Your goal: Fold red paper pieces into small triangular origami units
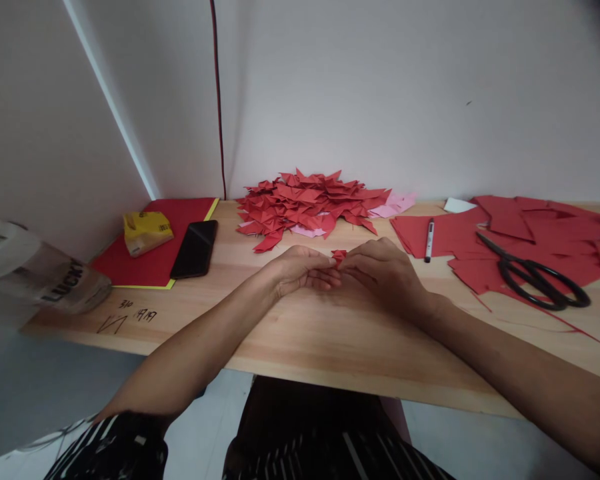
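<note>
Between my two hands, above the middle of the table, is a small piece of folded red paper. My left hand pinches its left side between thumb and fingers. From the right, my right hand grips the same paper with its fingertips, which hide part of it. The exact fold cannot be made out. Just beyond my hands lies a heap of folded red paper pieces, pointed in shape, with a few pink ones among them.
On the right are red paper sheets, a marker and black-handled scissors. To the left lie a phone, a yellow packet on a red sheet, and a clear bottle. A wall stands behind the table.
</note>
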Motion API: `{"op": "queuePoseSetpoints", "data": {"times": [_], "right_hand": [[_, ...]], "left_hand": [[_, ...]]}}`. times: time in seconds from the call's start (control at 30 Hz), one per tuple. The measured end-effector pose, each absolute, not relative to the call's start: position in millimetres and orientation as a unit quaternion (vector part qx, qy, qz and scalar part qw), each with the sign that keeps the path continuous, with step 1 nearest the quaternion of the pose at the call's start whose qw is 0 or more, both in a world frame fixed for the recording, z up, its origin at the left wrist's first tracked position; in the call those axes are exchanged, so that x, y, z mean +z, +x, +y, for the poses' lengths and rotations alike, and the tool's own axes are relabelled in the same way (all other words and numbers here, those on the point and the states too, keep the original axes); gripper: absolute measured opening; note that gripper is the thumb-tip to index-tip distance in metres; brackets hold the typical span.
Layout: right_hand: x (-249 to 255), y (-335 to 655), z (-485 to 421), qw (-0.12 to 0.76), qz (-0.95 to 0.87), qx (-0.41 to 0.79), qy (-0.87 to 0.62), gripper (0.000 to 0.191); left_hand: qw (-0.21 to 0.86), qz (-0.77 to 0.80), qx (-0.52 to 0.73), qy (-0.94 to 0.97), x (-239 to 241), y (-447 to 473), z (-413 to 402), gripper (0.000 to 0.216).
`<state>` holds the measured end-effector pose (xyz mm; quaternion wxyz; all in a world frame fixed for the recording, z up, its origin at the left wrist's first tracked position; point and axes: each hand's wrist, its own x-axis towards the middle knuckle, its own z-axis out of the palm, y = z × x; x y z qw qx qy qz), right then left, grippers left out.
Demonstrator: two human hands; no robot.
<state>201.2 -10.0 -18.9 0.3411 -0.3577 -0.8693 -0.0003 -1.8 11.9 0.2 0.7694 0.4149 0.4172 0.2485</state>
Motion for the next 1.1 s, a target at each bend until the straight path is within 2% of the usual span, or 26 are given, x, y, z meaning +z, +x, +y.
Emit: {"op": "queuePoseSetpoints", "data": {"times": [0.17, 0.33, 0.5, 0.63, 0.8, 0.93, 1.1], "right_hand": [[-17, 200, -11, 0.338, -0.874, -0.022, -0.348, 0.031], [-14, 201, -12, 0.339, -0.872, 0.019, -0.353, 0.026], [-14, 202, -11, 0.405, -0.818, 0.119, -0.39, 0.022], [-18, 201, -8, 0.366, -0.774, 0.211, -0.471, 0.032], [-19, 199, -6, 0.343, -0.756, 0.297, -0.472, 0.041], [-18, 199, -4, 0.346, -0.746, 0.326, -0.467, 0.036], [-20, 196, -6, 0.353, -0.73, 0.3, -0.503, 0.027]], "left_hand": [[0.775, 0.404, 0.247, 0.418, -3, -3, 14, 0.012], [0.77, 0.393, 0.259, 0.431, -5, -2, 13, 0.011], [0.717, 0.41, 0.327, 0.459, -4, 3, 11, 0.009], [0.682, 0.413, 0.373, 0.474, -5, 7, 10, 0.008], [0.651, 0.395, 0.392, 0.516, -9, 12, 8, 0.004], [0.632, 0.395, 0.395, 0.537, -12, 17, 7, 0.006], [0.634, 0.401, 0.399, 0.528, -14, 19, 6, 0.007]]}}
